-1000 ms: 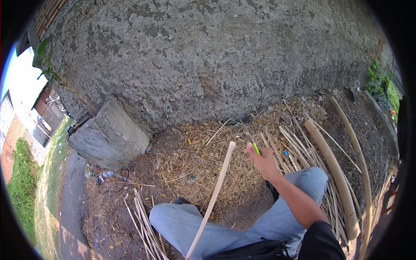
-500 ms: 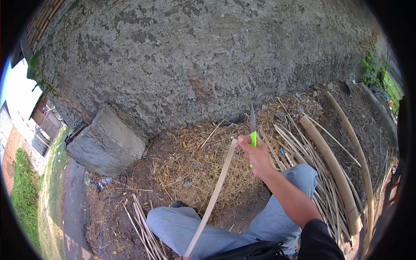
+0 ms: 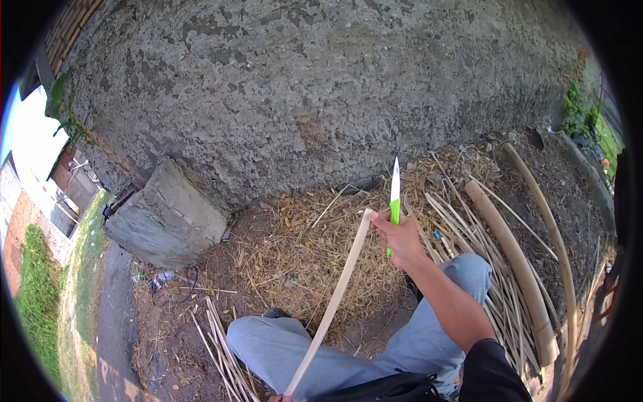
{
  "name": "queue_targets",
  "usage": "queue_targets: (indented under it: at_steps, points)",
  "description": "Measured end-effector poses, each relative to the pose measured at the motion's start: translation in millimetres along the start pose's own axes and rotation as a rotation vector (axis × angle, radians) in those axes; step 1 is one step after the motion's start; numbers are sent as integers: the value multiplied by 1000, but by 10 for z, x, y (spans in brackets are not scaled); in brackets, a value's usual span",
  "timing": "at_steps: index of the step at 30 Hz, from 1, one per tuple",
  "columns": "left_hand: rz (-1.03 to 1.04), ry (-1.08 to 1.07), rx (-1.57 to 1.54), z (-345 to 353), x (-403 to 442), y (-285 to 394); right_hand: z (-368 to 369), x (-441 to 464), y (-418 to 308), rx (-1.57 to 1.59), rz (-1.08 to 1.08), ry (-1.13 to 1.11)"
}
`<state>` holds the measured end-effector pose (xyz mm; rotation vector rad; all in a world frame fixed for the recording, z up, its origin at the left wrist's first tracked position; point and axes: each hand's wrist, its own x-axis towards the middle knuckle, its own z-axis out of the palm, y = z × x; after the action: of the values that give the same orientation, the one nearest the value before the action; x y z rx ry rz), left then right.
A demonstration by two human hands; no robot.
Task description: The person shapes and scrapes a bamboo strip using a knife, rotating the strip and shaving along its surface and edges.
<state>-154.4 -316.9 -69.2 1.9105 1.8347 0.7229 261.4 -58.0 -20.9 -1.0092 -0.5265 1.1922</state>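
My right hand [image 3: 400, 240] is closed round the green handle of a knife [image 3: 395, 191], whose blade points up and away. Its thumb and fingertips touch the upper end of a long, flat pale strip [image 3: 335, 298]. The strip slants down between my legs to the bottom edge, where a small part of my left hand [image 3: 280, 398] shows, closed on its lower end. Most of the left hand is cut off by the frame. Around the strip's upper half, dry shavings [image 3: 301, 268] cover the ground.
Thin strips [image 3: 224, 355] lie at the lower left; more strips [image 3: 462, 228], a thick bamboo piece [image 3: 512, 268] and a curved pole [image 3: 549, 228] lie at the right. A concrete block [image 3: 171, 214] stands against the rough wall [image 3: 321, 87]. My jeans-clad legs are bent in front.
My right hand has moved left and down onto the strip's upper end. The knife has turned more upright, and its blade now shows broadside.
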Motion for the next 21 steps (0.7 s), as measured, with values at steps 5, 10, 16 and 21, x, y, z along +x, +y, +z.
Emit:
queue_targets:
  at_steps: [5, 10, 16, 21]
  points:
    - [31, 13, -4, 31, -7, -37, 2, -6, 29, 32, -8, -21]
    - [54, 12, -15, 24, 8, 8, 0, -25, 30, 14, 23, -55]
    - [87, -63, -68, 92, 4, -190, 18, -35, -34, 257, 130, -138]
    - [-15, -140, -177, 66, 20, -190, 17, -33, -56, 401, 232, -236]
